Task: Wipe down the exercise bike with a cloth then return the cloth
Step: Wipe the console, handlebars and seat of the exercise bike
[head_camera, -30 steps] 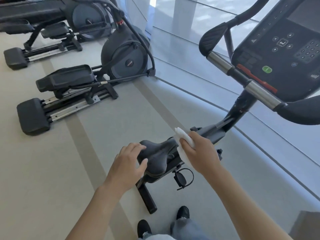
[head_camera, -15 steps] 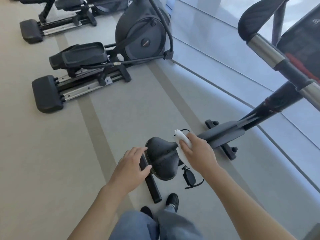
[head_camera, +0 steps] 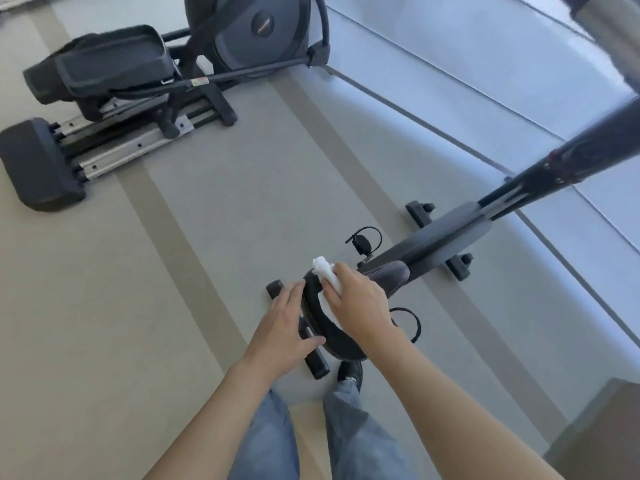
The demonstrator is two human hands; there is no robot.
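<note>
Cloth (head_camera: 327,277) gripped by right hand (head_camera: 360,303) presses bike saddle (head_camera: 325,327).

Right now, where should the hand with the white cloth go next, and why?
Probably a short sweep of the cloth back along the saddle toward the wide rear end. The right hand presses the cloth on the saddle's middle, the black rear part nearest the person is uncovered, and the left hand rests against the saddle's side to steady it.
</note>
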